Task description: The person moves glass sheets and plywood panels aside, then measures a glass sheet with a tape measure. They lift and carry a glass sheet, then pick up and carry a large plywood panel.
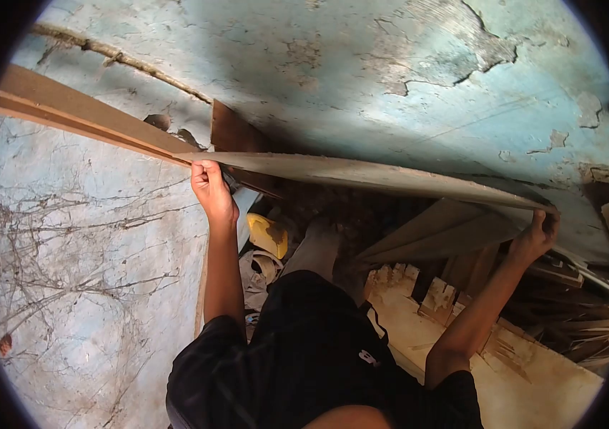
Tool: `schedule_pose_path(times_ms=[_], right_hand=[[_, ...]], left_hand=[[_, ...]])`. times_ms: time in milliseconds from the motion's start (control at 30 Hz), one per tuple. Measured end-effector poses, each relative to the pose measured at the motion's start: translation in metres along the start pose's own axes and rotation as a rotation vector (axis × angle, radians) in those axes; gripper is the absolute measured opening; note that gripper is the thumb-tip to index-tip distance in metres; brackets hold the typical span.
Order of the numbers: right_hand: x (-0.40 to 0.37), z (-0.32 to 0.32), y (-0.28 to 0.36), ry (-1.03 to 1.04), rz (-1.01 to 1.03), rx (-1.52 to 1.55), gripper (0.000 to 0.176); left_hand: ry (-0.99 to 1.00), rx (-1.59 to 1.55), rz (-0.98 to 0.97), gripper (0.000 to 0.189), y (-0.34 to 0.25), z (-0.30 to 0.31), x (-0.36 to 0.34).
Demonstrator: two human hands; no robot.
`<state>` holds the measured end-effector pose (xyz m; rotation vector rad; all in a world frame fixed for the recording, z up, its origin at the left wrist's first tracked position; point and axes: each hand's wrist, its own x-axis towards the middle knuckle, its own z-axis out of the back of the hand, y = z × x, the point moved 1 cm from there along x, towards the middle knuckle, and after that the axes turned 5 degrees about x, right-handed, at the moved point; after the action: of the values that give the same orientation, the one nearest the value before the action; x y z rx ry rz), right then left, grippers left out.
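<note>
A thin, wide plywood sheet (pixel 369 174) stands on edge in front of me, seen almost edge-on from above. My left hand (pixel 211 189) is closed on its left top corner, fingers curled over the edge. At the far right end, my right hand (pixel 537 236) pinches the other corner. Right beside my left hand, the end of a long brown wooden beam (pixel 97 118) meets the sheet's corner. Behind that corner is a dark brown board (pixel 236 129). The sheet's lower part is lost in shadow.
A peeling blue wall (pixel 419 71) rises just beyond the sheet. Near my feet lies a yellow object (pixel 267 236). To the right are a pale board with jagged pieces (pixel 540 386) and a heap of splintered wood strips (pixel 576 325). A cracked pale surface (pixel 90 272) fills the left.
</note>
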<state>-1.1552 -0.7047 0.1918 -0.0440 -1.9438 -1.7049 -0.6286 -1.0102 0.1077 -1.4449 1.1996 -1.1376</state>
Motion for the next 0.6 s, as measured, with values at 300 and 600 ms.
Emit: schedule_pose_path(times_ms=[300, 600], right_hand=[[0.005, -0.004, 0.006, 0.054, 0.023, -0.05, 0.032], [0.008, -0.02, 0.018, 0.17, 0.002, 0.096, 0.027]], left_hand=[[-0.097, 0.004, 0.005, 0.025, -0.023, 0.028, -0.05], [-0.256, 0.049, 0.014, 0.029, -0.044, 0.063, -0.117]])
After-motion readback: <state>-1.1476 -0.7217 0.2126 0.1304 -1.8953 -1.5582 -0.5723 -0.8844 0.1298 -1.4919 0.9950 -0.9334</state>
